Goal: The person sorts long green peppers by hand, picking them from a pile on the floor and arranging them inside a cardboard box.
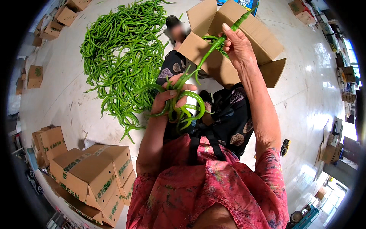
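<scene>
My left hand (169, 95) is closed round a bunch of long, curled green chili peppers (195, 96) above my lap. Between the fingers and thumb of my right hand (237, 42) is one long green chili pepper (213, 47), raised to the upper right; its lower end reaches down toward the bunch. Below that hand stands an open cardboard box (198, 49) with its flaps spread and some green chilies inside, partly hidden by the hand and flaps. A large heap of green chilies (126, 57) lies spread on the floor to the left.
Stacked cardboard boxes (91, 168) stand at the lower left, and more boxes (65, 16) line the far left. Behind the open box is a blue device with buttons (248, 4). A small yellow and black object (284, 147) lies on the floor (305, 99) at right.
</scene>
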Available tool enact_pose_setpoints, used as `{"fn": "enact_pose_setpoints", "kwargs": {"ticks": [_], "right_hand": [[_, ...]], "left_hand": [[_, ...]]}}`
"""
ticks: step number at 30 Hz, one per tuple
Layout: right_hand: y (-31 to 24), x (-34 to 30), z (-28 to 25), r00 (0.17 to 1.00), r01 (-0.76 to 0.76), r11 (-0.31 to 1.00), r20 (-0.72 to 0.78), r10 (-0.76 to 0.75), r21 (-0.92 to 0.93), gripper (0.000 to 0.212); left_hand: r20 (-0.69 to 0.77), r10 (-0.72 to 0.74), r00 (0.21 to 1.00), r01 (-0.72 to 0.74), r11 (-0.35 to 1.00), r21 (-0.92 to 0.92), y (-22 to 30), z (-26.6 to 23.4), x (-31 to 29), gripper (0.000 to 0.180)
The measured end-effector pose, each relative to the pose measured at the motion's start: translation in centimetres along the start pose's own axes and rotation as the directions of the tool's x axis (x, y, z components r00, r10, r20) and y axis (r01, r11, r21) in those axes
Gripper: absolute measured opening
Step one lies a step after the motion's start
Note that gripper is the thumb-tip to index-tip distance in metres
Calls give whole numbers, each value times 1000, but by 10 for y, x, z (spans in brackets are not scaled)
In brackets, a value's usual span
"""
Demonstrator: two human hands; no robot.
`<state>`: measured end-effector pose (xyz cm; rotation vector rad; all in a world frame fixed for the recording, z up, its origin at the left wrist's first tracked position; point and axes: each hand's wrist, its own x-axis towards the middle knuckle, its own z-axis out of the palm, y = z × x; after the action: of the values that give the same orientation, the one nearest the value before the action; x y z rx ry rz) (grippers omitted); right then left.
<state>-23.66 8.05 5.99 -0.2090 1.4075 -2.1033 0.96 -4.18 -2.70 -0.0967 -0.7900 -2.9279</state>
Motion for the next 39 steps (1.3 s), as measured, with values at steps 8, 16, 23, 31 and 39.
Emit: {"fn": "enact_pose_setpoints", "kwargs": {"ticks": [8, 16, 23, 31, 39], "right_hand": [[-11, 2, -11, 999, -33, 999, 38, 33, -11, 25], [-21, -4, -27, 1000, 7, 993, -28, -3, 122, 24], [-22, 1, -73, 959, 23, 985, -283, 27, 171, 22], [24, 43, -123, 817, -118, 929, -498, 292, 351, 46], [-26, -63, -11, 971, -94, 930, 175, 165, -356, 41]], "left_hand": [[-33, 17, 999, -19, 999, -49, -1, -4, -1, 73], [-77, 10, 997, -12, 999, -30, -3, -6, 0, 73], [-85, -13, 996, 14, 1000, 8, -6, -10, 4, 69], [-143, -21, 990, 33, 996, 84, -2, -5, 6, 69], [-71, -17, 997, -3, 965, -263, 3, -12, 22, 55]]}}
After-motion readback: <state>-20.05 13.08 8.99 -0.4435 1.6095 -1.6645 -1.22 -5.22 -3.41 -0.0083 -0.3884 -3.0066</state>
